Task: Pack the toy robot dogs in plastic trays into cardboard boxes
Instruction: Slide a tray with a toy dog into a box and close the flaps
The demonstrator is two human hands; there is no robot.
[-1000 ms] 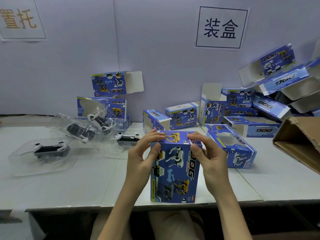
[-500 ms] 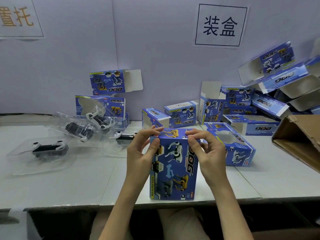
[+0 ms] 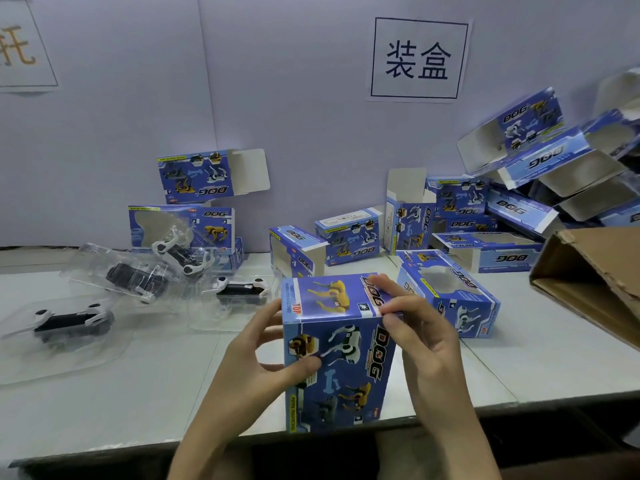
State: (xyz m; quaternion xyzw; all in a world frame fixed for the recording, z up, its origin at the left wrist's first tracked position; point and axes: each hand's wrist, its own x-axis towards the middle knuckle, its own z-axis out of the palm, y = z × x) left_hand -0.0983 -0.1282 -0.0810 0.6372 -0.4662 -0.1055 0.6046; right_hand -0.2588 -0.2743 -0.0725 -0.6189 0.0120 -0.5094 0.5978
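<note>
She has one blue box (image 3: 339,358) standing on end at six o'clock, right at the near edge of the table (image 3: 104,393). The left hand (image 3: 256,362) grips its left side, thumb laid across the printed front. The right hand (image 3: 422,344) pinches the top right corner, fingertips on the lid flap (image 3: 332,296), which looks shut or very nearly so. Whether a dog is already inside I cannot tell; no window faces this way.

I take this to be the closing of the lid. To do it well I would keep the left hand bracing the box so it stays square, run the right fingers along the flap's edge until the tuck seats fully, and avoid crushing the thin card at the corner.

More toy dogs in clear trays (image 3: 65,323) wait at nine to ten o'clock, open boxes (image 3: 540,157) are heaped at one to two o'clock, and a brown carton (image 3: 595,282) lies at three o'clock.
</note>
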